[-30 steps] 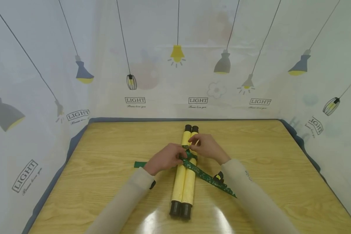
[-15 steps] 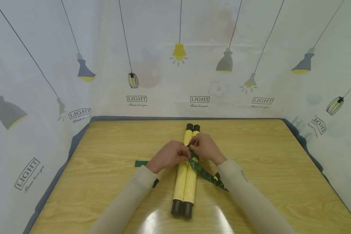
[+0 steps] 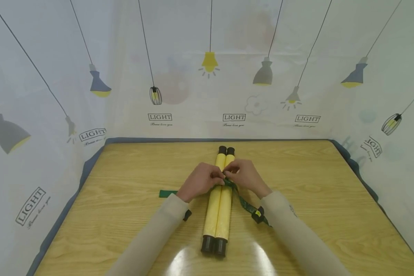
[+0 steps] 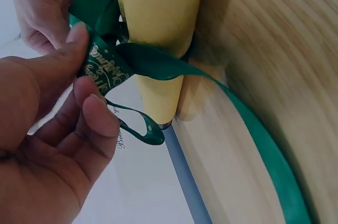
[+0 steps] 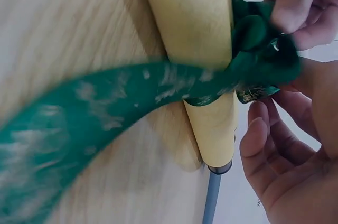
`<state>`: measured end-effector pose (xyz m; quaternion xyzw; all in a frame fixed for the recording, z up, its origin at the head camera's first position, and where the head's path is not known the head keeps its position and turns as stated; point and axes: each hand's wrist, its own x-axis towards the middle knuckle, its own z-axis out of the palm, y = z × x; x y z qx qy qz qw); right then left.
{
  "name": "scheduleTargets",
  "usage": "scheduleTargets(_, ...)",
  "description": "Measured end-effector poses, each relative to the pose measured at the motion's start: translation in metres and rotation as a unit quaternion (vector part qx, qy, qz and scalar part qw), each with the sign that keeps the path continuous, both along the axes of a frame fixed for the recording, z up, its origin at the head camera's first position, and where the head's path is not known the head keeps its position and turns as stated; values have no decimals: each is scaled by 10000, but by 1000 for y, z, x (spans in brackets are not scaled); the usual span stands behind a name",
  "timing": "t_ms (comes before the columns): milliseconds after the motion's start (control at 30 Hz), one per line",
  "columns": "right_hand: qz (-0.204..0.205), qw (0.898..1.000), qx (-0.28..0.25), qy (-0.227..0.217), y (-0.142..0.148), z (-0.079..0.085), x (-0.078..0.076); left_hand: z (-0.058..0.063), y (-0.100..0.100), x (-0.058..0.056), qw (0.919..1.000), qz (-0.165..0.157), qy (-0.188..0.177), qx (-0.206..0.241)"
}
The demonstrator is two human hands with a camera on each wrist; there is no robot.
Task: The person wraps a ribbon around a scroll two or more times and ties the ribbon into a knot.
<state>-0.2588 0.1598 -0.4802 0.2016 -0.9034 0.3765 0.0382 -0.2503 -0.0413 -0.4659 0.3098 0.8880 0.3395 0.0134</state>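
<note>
Two yellow tubes with black end caps lie side by side on the table, wrapped mid-length by a green ribbon with pale print. Over this wrap my left hand and right hand almost meet. In the left wrist view, my left thumb and fingers pinch a lettered fold of the ribbon, with a loop hanging beneath. The right wrist view has my right hand pinching the bunched ribbon at the tubes' side. One tail sweeps toward that camera.
The wood-grain table carries the ribbon's other end left of the tubes. A white curtain printed with lamps surrounds the back and sides. A small black piece with a yellow mark is by the right cuff.
My left hand has shifted slightly right and up, closer to my right hand. The ribbon that crossed the tubes diagonally is now gathered higher, its tail curving down on the right.
</note>
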Motion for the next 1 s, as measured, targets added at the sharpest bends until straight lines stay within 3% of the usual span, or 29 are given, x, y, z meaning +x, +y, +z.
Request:
scheduleTargets(200,-207,9987,-396,-243,2,-2,8,2,8,-3,9973,723,-117,-1)
scheduleTargets(467,-501,9896,-1082,-803,-3,-1,22,0,20,-5,9904,1340,-2,-348)
scheduleTargets(600,-636,9773,-1576,-1262,-5,-1,28,-5,23,-6,9889,1441,-9,-366)
scheduleTargets(867,-643,9414,-2536,-2130,-3,-5,31,-13,25,-10,9901,1396,-156,-26)
scheduleTargets(1000,-777,9365,-2539,-2289,-3,-4,30,-14,25,-10,9913,1314,-103,9)
